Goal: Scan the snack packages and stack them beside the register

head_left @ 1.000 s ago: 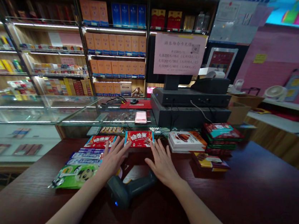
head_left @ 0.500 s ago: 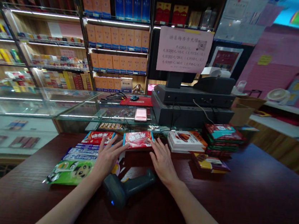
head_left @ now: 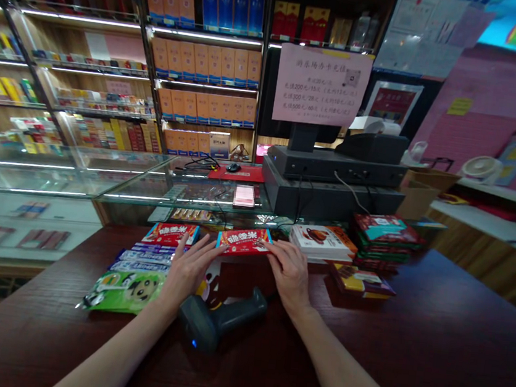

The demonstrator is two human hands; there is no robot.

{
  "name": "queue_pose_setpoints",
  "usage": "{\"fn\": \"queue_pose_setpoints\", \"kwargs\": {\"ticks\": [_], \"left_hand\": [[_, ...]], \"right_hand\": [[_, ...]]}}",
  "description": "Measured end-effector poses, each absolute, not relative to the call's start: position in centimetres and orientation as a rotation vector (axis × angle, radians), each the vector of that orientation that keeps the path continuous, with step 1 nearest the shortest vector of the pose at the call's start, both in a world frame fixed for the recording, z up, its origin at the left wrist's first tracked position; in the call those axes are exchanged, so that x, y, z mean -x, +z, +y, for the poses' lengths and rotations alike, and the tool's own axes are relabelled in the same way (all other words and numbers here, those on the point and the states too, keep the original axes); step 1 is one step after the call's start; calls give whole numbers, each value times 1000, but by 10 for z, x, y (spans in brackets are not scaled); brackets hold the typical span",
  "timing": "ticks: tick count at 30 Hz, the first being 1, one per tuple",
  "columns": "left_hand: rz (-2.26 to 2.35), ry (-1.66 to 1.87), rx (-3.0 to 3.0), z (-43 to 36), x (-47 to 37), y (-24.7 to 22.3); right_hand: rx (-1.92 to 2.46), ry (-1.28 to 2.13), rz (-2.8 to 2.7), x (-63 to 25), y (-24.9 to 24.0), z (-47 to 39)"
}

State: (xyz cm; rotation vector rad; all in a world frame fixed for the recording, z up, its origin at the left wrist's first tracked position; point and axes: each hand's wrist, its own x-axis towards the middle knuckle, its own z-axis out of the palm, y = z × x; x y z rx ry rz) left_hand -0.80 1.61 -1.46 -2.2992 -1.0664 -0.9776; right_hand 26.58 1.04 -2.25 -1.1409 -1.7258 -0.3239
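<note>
A red snack box with white lettering lies at the back of the dark counter, between my two hands. My left hand reaches to its left end, the fingers stretched forward and a fingertip on the lower corner. At the right end, the bent fingers of my right hand press on the box. Below them a dark barcode scanner rests on its side, blue light showing. Another red box, purple-white packets and a green panda bag lie left of my left hand, which partly hides a brown-and-yellow package.
White boxes and a stack of dark red-green packs stand at the right. A yellow-brown pack lies before them. Behind are a glass case and the cash register with its screen under a paper sign.
My right hand's fingers have bent and drawn together on the red box's end. The box has shifted slightly right and shows less of its top face. The scanner stays put.
</note>
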Motion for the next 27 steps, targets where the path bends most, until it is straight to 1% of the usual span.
{"fn": "queue_pose_setpoints", "kwargs": {"ticks": [7,15,21,27], "left_hand": [[-1152,-1000,2240,11,7,-6],[-1217,-1021,2194,10,8,0],[-1256,-1035,2202,14,7,0],[-1250,-1088,2169,17,3,-1]], "right_hand": [[1246,-293,-1789,-261,-15,4],[1257,-284,-1834,-255,-12,4],[1209,-183,-1831,-253,-12,8],[1206,17,-1735,-251,-11,10]]}}
